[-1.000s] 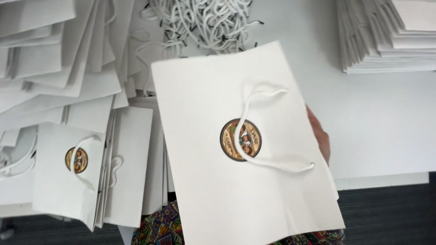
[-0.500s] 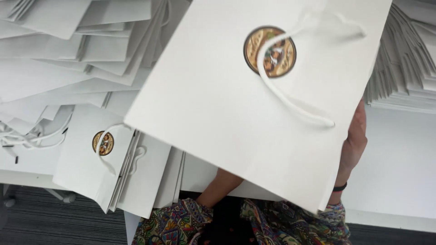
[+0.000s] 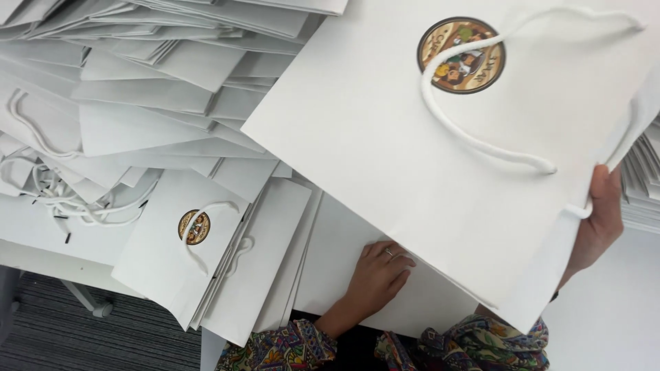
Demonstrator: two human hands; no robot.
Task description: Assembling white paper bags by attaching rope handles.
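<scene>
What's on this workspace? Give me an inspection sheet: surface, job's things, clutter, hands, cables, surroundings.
Surface: white table, mostly covered.
Job's things: large white paper bag with round sticker and white cord handle, held tilted above the table.
Clutter: flat bags fanned across the left; another stickered bag at the edge; a stack at right.
Hands: right hand grips the large bag's edge; left hand, wearing a ring, rests flat on a bag beneath.
Cables: nothing seen; only loose handle cords.
Surroundings: dark floor, table leg.
</scene>
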